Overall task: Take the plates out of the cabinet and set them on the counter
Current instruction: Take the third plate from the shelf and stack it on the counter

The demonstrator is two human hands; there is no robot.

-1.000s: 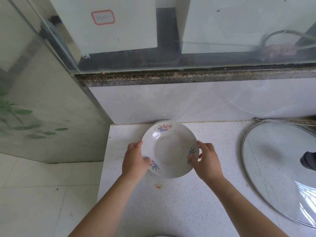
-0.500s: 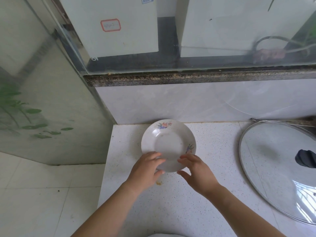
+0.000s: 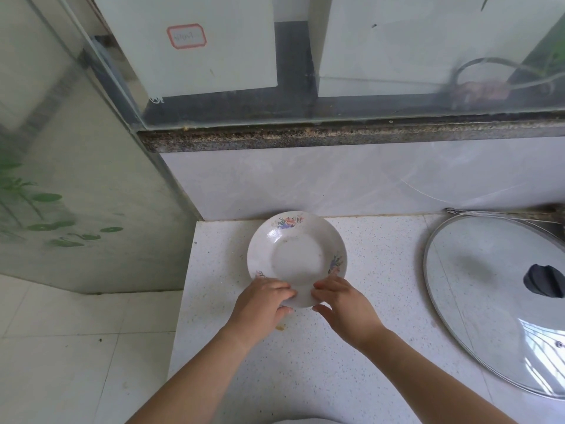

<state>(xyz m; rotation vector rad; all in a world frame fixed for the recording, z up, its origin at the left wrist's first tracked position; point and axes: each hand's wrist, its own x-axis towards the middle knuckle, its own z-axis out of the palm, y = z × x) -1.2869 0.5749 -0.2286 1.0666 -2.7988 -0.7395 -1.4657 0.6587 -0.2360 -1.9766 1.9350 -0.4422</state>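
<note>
On the white speckled counter (image 3: 305,362), near its back left corner and close to the tiled wall (image 3: 336,179), sits a round white plate (image 3: 296,258). It faces hollow side up. Being round, it has no long axis. Three small flower prints mark its rim: one on the far edge toward the wall, one on the right edge, and one on the near left edge, partly under the fingers.

Both hands meet at the plate's near edge. The left hand (image 3: 263,304) lays its fingers over the rim with the thumb tucked below it, pinching the edge. The right hand (image 3: 342,304) does the same just beside it, fingers on top and thumb beneath. The rest of the plate reaches away from the hands toward the wall. Whether the near edge is raised off the counter cannot be told.

Behind the window glass, a white box carries a red-bordered label (image 3: 186,36); its writing is too blurred to read. A small mark (image 3: 156,100) at the glass's lower corner is also unreadable. A glass pot lid (image 3: 477,301) with a dark knob (image 3: 544,280) lies flat on the counter, well apart to the right.
</note>
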